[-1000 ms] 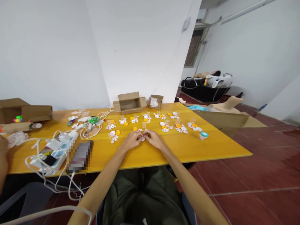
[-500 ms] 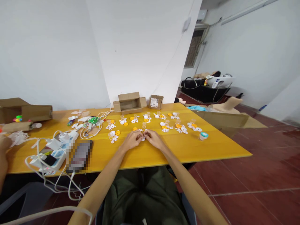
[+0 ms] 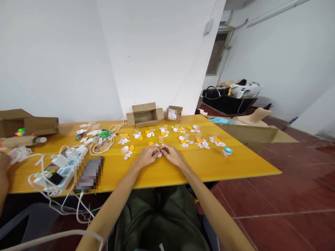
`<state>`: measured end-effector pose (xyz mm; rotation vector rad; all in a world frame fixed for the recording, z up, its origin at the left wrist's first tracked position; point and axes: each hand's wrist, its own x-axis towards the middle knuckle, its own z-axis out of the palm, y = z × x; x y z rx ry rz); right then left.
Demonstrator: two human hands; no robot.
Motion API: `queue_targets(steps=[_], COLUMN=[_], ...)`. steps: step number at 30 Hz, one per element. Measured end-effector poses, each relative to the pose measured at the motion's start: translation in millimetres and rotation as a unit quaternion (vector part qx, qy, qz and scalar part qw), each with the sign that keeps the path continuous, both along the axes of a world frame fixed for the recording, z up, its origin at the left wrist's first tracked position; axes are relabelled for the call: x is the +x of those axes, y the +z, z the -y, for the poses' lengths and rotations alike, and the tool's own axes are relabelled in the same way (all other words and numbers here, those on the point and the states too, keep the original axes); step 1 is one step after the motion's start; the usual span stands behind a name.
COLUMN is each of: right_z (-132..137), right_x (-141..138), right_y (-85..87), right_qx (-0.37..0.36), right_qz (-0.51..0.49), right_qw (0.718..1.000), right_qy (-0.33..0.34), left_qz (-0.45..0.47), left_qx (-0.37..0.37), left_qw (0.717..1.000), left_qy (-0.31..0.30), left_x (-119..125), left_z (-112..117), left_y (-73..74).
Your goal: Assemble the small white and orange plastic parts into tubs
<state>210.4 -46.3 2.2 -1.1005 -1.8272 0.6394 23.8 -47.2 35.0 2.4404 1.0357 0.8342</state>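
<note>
Head view: small white disc (image 3: pixel 159 155) between left hand (image 3: pixel 148 156) and right hand (image 3: pixel 171 155) over yellow table (image 3: pixel 204 167), both hands' fingers curled with tips bunched close at it, partly hidden, can't tell which are clamped on it. Clear cup (image 3: pixel 161 139) and orange wheel (image 3: pixel 150 143) just beyond, turquoise-lidded jar (image 3: pixel 227 151) off right. Farther back, small cardboard box (image 3: pixel 178 114) has a white label, print too small to read, beside open cardboard box (image 3: pixel 146 123); power strip (image 3: pixel 66 174) at left, markings unreadable.
</note>
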Motion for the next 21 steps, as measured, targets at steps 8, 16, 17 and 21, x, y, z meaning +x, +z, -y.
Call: queue_targets(steps=[8,16,17,21], right_z=[0.4,-0.3,-0.4,-1.5], right_x=[-0.5,-0.2,0.0,0.7], right_y=[1.1,-0.9,-1.0,-1.9], right_qx=[0.0,0.006,0.006,0.011], right_qz=[0.004,0.002,0.004,0.017], right_qw=[1.0,1.0,1.0,1.0], right_qy=[-0.004,-0.001,-0.001,-0.004], left_qz=[-0.001,-0.011,-0.009,-0.005], left_qx=[0.03,0.033,0.033,0.03], left_qw=[1.0,0.999,0.999,0.999], left_qy=[0.01,0.022,0.021,0.013], left_x=[0.5,0.7,0.7,0.3], left_z=[-0.8,-1.9,-2.1,-1.8], left_y=[-1.4,-3.4,-3.5,-2.7])
